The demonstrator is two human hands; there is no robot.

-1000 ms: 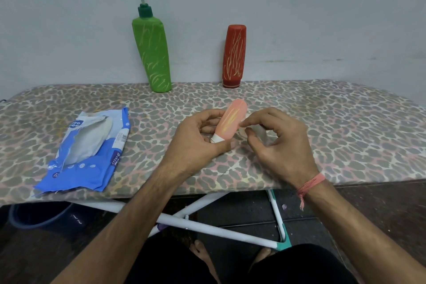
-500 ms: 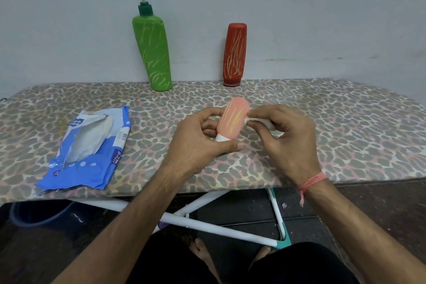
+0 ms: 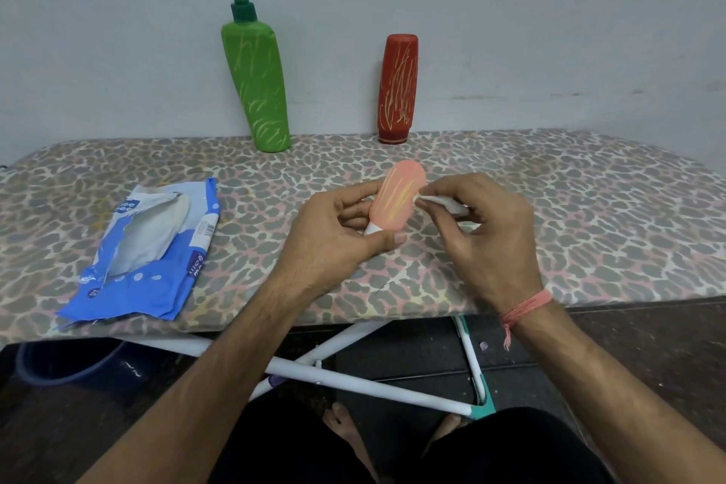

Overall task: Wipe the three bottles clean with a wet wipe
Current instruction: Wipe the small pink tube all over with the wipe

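At centre, left hand [image 3: 334,236] grips the peach bottle [image 3: 396,196]; right hand [image 3: 491,232], pinching the wipe [image 3: 440,202], has now reached its 3 o'clock side: wiping begins.

We have one view only, from a wide-angle camera worn on the person's head. It faces forward and down over the bench [image 3: 550,185] toward the wall [image 3: 510,12] behind it, close above both forearms, with the floor [image 3: 648,346] and the person's feet at the bottom edge.
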